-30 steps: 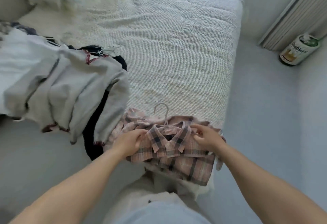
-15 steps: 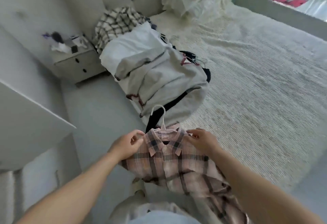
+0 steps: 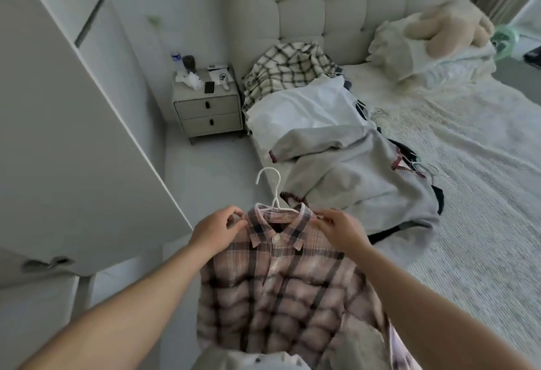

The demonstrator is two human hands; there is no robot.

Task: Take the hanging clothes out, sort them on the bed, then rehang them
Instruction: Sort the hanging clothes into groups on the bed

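**Pink plaid shirt held up by both shoulders**

Pink-and-grey plaid cotton fills the lower centre of the frame: the plaid shirt (image 3: 281, 290) hangs in front of me on a white hanger (image 3: 270, 194), collar buttoned, the hook standing up above the collar just left of centre. My left hand (image 3: 216, 230) pinches the shirt's left shoulder, thumb and fingertips curled onto the fabric at the hanger's end. My right hand (image 3: 339, 230) does the same on the other shoulder, fingers bent down over the cloth. The shirt's hem drops out of sight at the bottom edge.

Just behind the hook, in the middle of the frame, a grey sweatshirt (image 3: 366, 182) with red stitched edging lies sprawled over the near edge of the bed (image 3: 483, 223), dark garments showing under it. Above it rests a white garment (image 3: 301, 112), then a black-and-cream checked piece (image 3: 287, 68) against the tufted headboard (image 3: 316, 9). A plush toy (image 3: 448, 27) sits on pillows at upper right. At upper left of centre stands a two-drawer nightstand (image 3: 209, 112) with a phone (image 3: 209, 87) and clutter on top. A white wardrobe door (image 3: 67, 135) spans the left side.
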